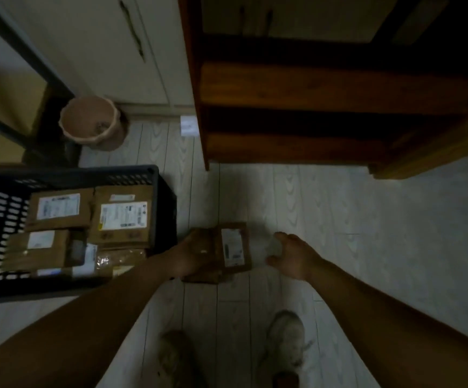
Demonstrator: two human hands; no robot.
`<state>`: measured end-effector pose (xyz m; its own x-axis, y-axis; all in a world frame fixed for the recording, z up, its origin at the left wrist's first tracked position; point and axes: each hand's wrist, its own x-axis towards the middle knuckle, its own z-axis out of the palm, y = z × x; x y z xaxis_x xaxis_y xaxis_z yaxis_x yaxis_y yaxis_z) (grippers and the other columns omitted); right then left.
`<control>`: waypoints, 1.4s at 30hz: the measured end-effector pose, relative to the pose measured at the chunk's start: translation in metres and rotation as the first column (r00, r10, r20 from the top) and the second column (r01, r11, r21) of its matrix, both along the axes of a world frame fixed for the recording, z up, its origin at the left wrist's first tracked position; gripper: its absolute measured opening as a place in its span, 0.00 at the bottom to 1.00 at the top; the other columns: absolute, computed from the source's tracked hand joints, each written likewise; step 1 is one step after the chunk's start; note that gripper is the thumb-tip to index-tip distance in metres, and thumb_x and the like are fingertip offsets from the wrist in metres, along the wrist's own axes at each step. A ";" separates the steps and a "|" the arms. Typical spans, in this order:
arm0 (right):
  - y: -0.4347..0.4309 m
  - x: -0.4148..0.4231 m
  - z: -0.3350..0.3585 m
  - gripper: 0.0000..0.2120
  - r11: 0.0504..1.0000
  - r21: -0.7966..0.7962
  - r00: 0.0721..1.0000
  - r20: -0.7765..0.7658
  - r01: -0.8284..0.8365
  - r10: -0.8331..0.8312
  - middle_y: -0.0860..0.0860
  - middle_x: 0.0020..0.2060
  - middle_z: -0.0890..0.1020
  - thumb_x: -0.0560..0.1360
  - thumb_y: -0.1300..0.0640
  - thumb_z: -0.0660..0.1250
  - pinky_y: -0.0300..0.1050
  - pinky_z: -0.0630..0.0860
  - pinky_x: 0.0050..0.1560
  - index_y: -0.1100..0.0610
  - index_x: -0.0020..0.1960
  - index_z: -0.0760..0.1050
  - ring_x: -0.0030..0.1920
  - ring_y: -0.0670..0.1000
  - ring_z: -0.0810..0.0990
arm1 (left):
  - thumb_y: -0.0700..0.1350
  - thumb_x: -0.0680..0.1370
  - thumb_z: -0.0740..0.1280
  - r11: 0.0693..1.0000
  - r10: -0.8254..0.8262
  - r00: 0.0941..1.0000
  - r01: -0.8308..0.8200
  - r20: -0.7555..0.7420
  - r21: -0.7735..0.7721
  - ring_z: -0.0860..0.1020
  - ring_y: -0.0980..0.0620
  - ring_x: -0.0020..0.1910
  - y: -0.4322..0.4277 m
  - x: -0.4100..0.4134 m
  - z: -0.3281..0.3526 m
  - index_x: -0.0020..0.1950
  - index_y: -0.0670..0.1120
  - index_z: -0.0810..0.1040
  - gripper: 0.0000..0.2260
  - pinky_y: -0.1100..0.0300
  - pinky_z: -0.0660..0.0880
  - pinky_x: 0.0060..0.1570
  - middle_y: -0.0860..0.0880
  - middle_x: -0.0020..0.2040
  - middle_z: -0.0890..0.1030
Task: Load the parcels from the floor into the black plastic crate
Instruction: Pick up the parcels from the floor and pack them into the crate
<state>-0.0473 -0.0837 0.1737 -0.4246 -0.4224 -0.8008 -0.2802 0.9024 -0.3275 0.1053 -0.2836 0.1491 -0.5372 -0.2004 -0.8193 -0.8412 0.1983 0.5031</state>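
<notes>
A brown cardboard parcel (234, 249) with a white label lies low over the pale floor, just right of the black plastic crate (162, 208). My left hand (195, 254) grips the parcel's left side. My right hand (291, 254) hovers a little to the right of the parcel, fingers loosely curled, touching nothing that I can make out. Inside the crate lie several brown labelled parcels (120, 217), packed side by side and stacked.
A dark wooden cabinet (325, 88) stands on legs at the back right. A pinkish round bin (92, 123) sits behind the crate by a white cupboard (115, 51). My two feet (286, 340) are at the bottom. A white paper (188, 125) lies by the cabinet leg.
</notes>
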 end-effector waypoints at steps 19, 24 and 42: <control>-0.035 0.011 -0.302 0.19 0.789 -0.153 0.771 0.386 0.595 -0.507 0.52 0.59 0.76 0.74 0.65 0.70 0.44 0.73 0.56 0.54 0.62 0.70 0.57 0.51 0.75 | 0.43 0.80 0.62 0.842 0.496 0.858 -0.513 0.135 0.167 0.74 0.41 0.63 0.044 -0.047 -0.264 0.74 0.47 0.62 0.23 0.44 0.74 0.60 0.42 0.67 0.73; -0.035 0.004 -0.250 0.38 0.808 -0.231 0.836 0.238 0.542 -0.494 0.51 0.67 0.70 0.74 0.64 0.69 0.39 0.74 0.50 0.51 0.76 0.53 0.63 0.51 0.72 | 0.38 0.79 0.61 0.868 0.462 0.885 -0.466 0.065 0.170 0.73 0.42 0.64 0.038 -0.054 -0.199 0.75 0.52 0.58 0.26 0.46 0.77 0.56 0.44 0.68 0.72; -0.061 0.113 0.242 0.27 0.723 -0.595 0.921 0.079 0.351 -0.382 0.41 0.57 0.75 0.76 0.58 0.68 0.43 0.75 0.60 0.45 0.70 0.61 0.57 0.42 0.74 | 0.35 0.78 0.61 0.867 0.494 0.829 -0.446 -0.262 0.223 0.78 0.49 0.53 -0.003 0.057 0.265 0.72 0.56 0.62 0.26 0.51 0.79 0.47 0.50 0.60 0.75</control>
